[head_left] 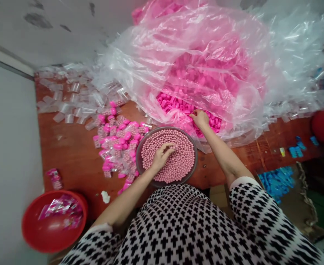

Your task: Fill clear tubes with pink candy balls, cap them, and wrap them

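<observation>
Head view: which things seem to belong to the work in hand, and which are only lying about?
Likely in the job:
beads in the bowl, under the left hand
pink caps in the bag, at the right hand
filled cases
clear cases, probably

Apparently just lying about:
red bowl with packets
white scrap
blue pieces, lower right

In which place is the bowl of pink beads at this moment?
In the head view, the bowl of pink beads sits near the centre, just right of the pink-capped containers, with the left hand over it.
</observation>
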Available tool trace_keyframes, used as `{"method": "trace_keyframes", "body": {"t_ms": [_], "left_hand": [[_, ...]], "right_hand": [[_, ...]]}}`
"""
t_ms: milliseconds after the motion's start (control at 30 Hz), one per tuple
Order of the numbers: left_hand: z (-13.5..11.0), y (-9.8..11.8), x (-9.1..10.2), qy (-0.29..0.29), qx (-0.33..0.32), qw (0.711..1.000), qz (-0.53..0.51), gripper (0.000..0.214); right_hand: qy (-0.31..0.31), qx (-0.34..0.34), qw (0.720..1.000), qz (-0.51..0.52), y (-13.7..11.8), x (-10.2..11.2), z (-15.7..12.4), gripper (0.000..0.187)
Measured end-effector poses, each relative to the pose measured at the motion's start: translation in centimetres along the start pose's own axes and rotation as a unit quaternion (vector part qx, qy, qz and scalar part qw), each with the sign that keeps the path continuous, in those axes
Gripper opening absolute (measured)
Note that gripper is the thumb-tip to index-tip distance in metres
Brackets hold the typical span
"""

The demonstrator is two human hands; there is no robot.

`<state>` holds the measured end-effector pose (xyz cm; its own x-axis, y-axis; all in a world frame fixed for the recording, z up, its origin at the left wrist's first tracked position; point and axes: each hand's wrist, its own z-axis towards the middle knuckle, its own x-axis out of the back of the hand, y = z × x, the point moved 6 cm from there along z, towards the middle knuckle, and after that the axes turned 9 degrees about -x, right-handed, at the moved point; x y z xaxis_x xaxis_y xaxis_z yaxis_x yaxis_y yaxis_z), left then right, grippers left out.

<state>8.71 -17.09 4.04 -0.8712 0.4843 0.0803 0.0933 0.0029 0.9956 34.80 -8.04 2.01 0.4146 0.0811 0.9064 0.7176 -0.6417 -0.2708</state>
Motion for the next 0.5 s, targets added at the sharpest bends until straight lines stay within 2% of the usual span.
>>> {"method": "trace_keyframes", "body": {"t_ms": [100,233,300,367,433,500], "left_hand": [[0.2,-0.4,0.1,0.046,0.053,0.992,-0.105,0.037],[0.1,0.4,-0.2,0.044,0.114,0.954,-0.274,0.049],[-0.2,1.2,0.0,0.038,0.122,0.941,-0.313,0.051],[-0.4,2.1,0.1,0.028,0.115,0.940,-0.319,0.053],[-0.7,2.7,0.0,0.023,0.103,0.945,-0.309,0.056],[-0.9,3.1,-0.2,0.025,0.087,0.954,-0.286,0.057]], "right_hand": [[-0.007,0.011,0.999,0.037,0.7,0.1,0.5,0.031],[0.062,0.023,0.983,0.169,2.5,2.1,-1.1,0.032],[0.049,0.034,0.961,0.270,3.1,2.8,-3.0,0.034],[0.000,0.062,0.937,0.343,2.8,3.1,-5.7,0.037],[-0.040,0.096,0.926,0.362,1.8,3.4,-8.8,0.039],[-0.053,0.140,0.932,0.331,0.3,3.7,-12.2,0.037]]}}
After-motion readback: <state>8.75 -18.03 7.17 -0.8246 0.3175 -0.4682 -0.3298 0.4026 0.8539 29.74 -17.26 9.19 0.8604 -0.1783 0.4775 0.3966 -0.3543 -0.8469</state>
